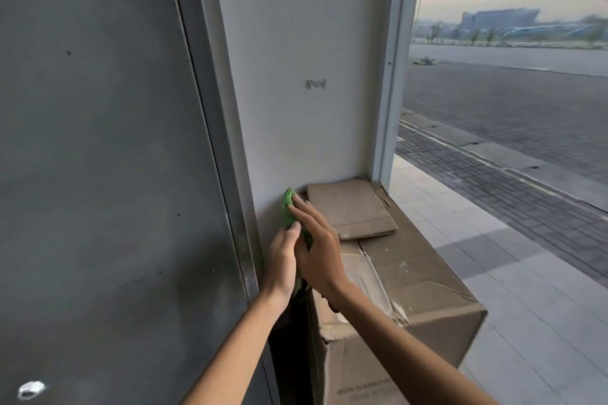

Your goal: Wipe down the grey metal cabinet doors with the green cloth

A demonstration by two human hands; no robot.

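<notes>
Two arms and two hands of a person show. The left arm (237,342) is bare from the wrist all the way to the bottom of the picture. The right arm (404,339) is bare in the same way. Both arms are long, thin and smooth. The left hand (281,263) is slim and narrow. The right hand (317,250) shows its back, with faint lines running up to the knuckles. Its fingers (306,219) are long and thin with round tips. The picture is a bit blurry, so smaller marks cannot be made out.
</notes>
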